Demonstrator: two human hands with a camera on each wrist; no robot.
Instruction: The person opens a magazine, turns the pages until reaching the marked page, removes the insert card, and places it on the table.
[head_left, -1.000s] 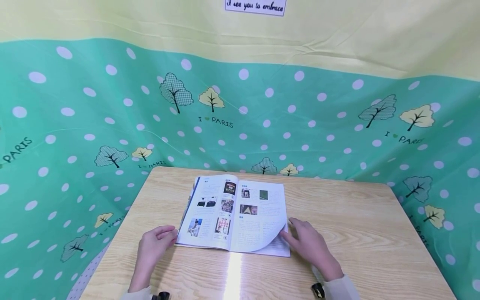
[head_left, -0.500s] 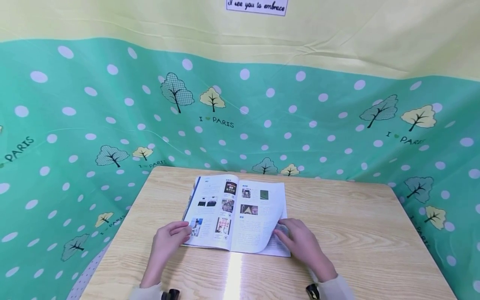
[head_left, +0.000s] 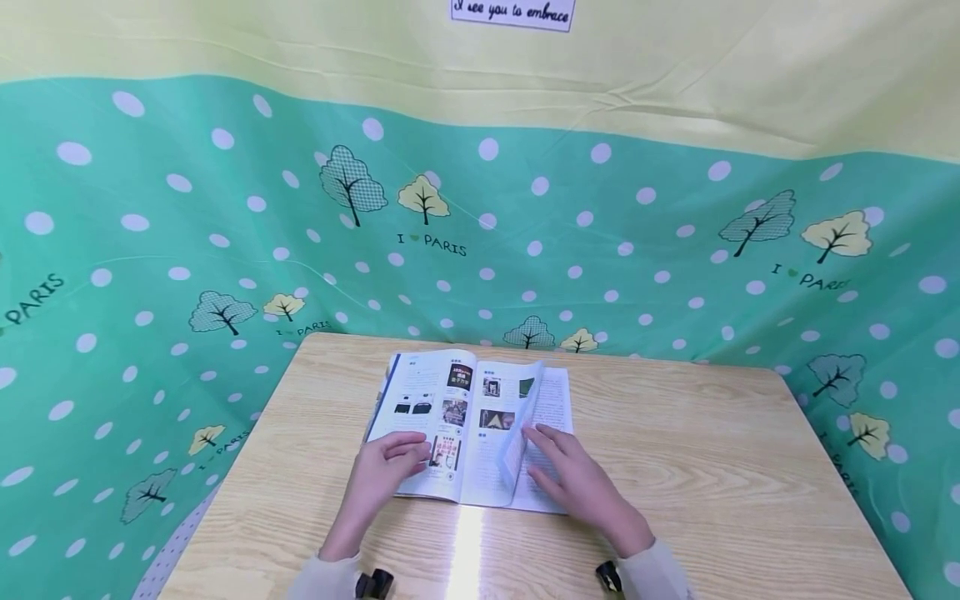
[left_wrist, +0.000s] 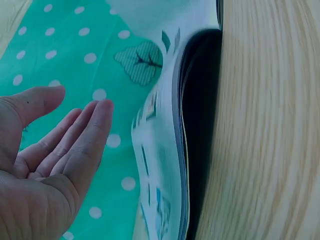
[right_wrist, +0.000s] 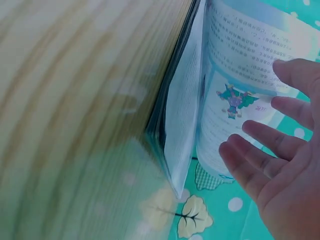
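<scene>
An open magazine (head_left: 416, 383) with printed text and small photos lies on the table. One right-hand page (head_left: 515, 446) is lifted and curls toward the spine; its underside, with text and a small cartoon figure, shows in the right wrist view. Against that page rest the spread fingers of my right hand (head_left: 581, 483), not curled round it. My left hand (head_left: 381, 471) hovers over the lower part of the left page. In the left wrist view, the left hand (left_wrist: 55, 160) has its thumb and fingers apart, with nothing between them, beside the magazine's thick edge (left_wrist: 180, 130).
The wooden table (head_left: 690, 467) extends on both sides of the magazine. Behind it hangs a green and yellow cloth (head_left: 480, 183) with dots and trees. A bright reflection runs along the table's front. Both wrists carry small black devices.
My right hand has moved left, and the page has lifted from its corner and folded toward the spine. My left hand has moved right, from the magazine's left edge to over the left page.
</scene>
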